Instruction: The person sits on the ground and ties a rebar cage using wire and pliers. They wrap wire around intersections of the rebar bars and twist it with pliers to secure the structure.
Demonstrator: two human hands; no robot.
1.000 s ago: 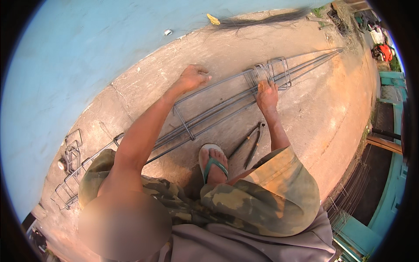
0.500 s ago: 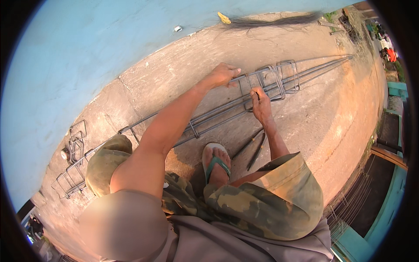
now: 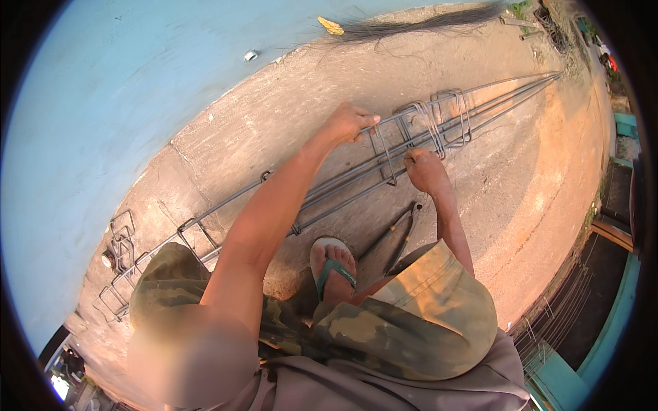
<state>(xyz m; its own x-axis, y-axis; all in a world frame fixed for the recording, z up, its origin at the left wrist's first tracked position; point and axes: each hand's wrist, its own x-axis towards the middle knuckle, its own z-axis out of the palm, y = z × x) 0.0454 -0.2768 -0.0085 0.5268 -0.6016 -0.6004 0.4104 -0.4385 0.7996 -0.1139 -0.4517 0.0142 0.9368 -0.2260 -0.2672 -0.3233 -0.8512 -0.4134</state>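
A long cage of steel reinforcing bars (image 3: 356, 179) is laid across the concrete ground (image 3: 521, 192), running from the lower left to the upper right beside a pale blue wall (image 3: 137, 89). No container is seen; the bars are only ringed by rectangular wire stirrups (image 3: 449, 116), several bunched near the hands and others at the far left end. The left hand (image 3: 349, 123) is closed around the uppermost bar. The right hand (image 3: 425, 170) is curled against a lower bar just beside a stirrup; what its fingertips pinch cannot be made out. A long-handled tool (image 3: 397, 236) is laid on the ground by a foot in a green sandal (image 3: 334, 270). The cage's left end is partly hidden behind a camouflage-clad knee (image 3: 171, 281), and its right end is blurred toward the rim.
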